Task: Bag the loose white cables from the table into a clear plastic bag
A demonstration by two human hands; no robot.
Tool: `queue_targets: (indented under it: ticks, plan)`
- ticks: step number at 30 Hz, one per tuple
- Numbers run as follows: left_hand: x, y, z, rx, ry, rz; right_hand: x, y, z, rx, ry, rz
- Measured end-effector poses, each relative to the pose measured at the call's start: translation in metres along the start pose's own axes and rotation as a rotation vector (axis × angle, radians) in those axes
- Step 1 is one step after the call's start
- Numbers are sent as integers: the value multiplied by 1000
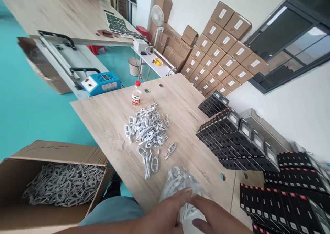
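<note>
At the near edge of the table (185,103), the plastic bag (177,182) is grasped between the left hand (206,210) and the right hand (172,203), with the cable pile (148,125) lying farther off.

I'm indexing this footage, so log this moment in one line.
left hand: on clear plastic bag; right hand: on same bag; table: pile of coiled cables, red-capped bottle; open carton: more cables

Bright, diffuse indoor light, soft shadows, pale glare on window (281,34), wide-angle stretch toward edges
</note>
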State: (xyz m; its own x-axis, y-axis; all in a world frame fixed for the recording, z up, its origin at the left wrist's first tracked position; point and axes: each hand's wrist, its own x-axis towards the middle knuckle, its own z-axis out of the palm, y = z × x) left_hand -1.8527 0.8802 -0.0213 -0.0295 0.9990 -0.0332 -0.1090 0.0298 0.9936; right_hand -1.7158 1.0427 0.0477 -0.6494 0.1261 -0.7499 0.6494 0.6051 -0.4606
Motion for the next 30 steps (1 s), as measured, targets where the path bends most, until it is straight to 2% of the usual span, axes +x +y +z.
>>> queue_targets:
  ticks: [2, 4, 6, 8, 11, 13, 15, 17, 21, 25, 27, 30]
  plan:
    - [-2, -4, -3, 54, -4, -4, 17, -13, -23, 215, -75, -121]
    - [-5, -12, -4, 107, -20, -26, 53, -17, -47, 357, -58, -162]
    - [-10, -25, -5, 173, -49, -91, 109, -11, -62, 312, 180, -80]
    - [-17, -40, -6, 230, -50, -167, 174, 0, -60, 137, 380, 205]
    - [-28, -58, -8, 171, 15, -230, 251, 16, -35, 20, 495, 356]
    - [-34, -61, -8, 90, 91, -269, 277, 23, -17, -27, 539, 369]
    - [-35, -59, -9, 8, 164, -329, 285, 27, -5, -66, 549, 336]
    - [-33, -55, -10, -66, 186, -360, 285, 26, 3, -86, 519, 279]
    - [-25, -52, -12, -113, 69, -315, 282, 10, 29, -90, 430, 196]
    - [-22, -48, -12, -41, 55, -396, 290, -13, 61, -85, 473, 184]
    - [-22, -41, -13, 10, 53, -416, 296, -17, 62, -30, 509, 200]
    - [-20, -29, -15, 76, 13, -378, 294, -10, 37, 120, 557, 226]
